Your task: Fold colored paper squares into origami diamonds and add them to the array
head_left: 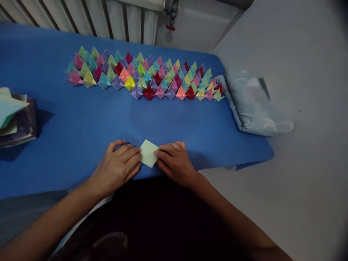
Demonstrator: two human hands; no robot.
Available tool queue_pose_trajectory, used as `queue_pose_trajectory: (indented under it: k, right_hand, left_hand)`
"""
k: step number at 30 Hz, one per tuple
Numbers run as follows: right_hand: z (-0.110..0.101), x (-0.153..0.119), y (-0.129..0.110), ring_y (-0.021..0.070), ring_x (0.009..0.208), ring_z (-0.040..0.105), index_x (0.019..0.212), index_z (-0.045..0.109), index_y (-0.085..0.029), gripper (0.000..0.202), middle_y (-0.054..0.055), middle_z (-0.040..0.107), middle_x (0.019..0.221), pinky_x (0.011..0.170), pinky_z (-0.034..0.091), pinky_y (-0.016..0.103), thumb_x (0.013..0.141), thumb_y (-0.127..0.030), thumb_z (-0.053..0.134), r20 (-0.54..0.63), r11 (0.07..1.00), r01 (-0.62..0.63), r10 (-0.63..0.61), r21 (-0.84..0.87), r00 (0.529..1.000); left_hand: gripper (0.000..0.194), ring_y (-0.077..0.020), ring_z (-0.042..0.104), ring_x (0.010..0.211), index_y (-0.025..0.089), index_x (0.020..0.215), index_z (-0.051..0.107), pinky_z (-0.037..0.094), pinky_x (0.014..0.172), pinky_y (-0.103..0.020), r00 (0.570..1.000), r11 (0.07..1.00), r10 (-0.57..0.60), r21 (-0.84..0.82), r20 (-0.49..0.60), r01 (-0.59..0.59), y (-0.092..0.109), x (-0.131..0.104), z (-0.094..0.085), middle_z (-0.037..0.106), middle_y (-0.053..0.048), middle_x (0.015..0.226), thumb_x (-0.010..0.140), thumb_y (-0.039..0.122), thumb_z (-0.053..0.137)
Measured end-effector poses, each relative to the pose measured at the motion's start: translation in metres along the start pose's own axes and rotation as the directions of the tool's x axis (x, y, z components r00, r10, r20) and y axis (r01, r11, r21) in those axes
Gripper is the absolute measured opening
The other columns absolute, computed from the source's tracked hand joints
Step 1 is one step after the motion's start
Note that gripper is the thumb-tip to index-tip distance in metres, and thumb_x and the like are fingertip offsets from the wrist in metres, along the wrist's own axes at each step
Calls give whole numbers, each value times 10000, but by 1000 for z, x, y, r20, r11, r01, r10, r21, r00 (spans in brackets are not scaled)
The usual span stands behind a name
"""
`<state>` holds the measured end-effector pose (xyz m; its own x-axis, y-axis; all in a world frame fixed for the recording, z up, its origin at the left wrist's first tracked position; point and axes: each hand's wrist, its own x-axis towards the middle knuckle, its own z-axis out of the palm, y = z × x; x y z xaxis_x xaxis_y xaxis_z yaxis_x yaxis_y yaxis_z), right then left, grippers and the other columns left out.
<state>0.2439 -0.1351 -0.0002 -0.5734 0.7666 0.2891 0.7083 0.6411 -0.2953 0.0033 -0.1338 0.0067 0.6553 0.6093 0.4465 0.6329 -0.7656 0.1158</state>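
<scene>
While the head view is looking down over a blue-covered table [103, 116], a pale green paper square [148, 153] is lying near the edge closest to the person, turned so that its corners are pointing up, down and to the sides. The left hand [118, 166] is curving in from the left, its fingers bent and drawn close together, and its fingertips are touching the square's left corner. The right hand [175, 161] is mirroring it on the other side, fingers bent, with a fingertip resting over the right corner. Both thumbs are largely hiding, so I cannot tell whether either hand is pinching the paper or only pressing it down.

Beyond the hands, many folded paper pieces [149, 93] are standing in close, staggered rows, their points rising in pink, red, purple, blue, yellow and green. At the right end of these rows, a folded grey-blue cloth [239, 105] is lying just beside them. At the far left, loose coloured sheets [12, 107] are sitting on a dark, shiny bundle [31, 123]. Behind the table, a ribbed radiator [98, 18] is running along the wall, and a red valve handle [170, 27] is showing near its right end.
</scene>
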Motion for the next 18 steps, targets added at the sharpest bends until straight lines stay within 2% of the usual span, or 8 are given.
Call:
queue_pose_trajectory:
  k: [4, 8, 14, 18]
  right_hand:
    - [3, 1, 3, 197, 905, 605, 1036, 691, -228, 170, 55, 720, 1047, 834, 383, 383, 997, -238, 526, -12, 990, -93, 94, 103, 995]
    - [4, 6, 3, 206, 1032, 637, 982, 699, -216, 147, 77, 699, 1117, 897, 410, 387, 990, -245, 556, -37, 963, -187, 198, 196, 980]
    - [2, 15, 1, 224, 1093, 634, 907, 695, -205, 124, 92, 687, 1165, 920, 432, 404, 963, -265, 601, 36, 920, -332, 332, 207, 943]
    - [1, 20, 2, 226, 1080, 641, 838, 670, -194, 130, 97, 686, 1164, 916, 444, 407, 945, -250, 621, 61, 908, -371, 367, 196, 928]
  left_hand:
    - [116, -222, 696, 941, 175, 994, 685, 423, 962, -446, 993, 993, -108, -49, -43, 105, 4, 0, 3, 770, -60, 1025, 968, 171, 572]
    - [157, -249, 673, 963, 180, 935, 688, 433, 904, -447, 966, 964, -255, -87, -28, 252, 8, 1, 8, 757, -73, 991, 986, 232, 549]
    - [232, -276, 638, 1001, 197, 874, 699, 451, 892, -466, 909, 903, -416, -117, 6, 414, 7, 2, 13, 736, -80, 997, 984, 332, 546]
    - [221, -289, 623, 1023, 197, 843, 681, 459, 888, -487, 887, 881, -461, -113, 14, 459, 6, 3, 15, 733, -88, 1017, 974, 331, 566]
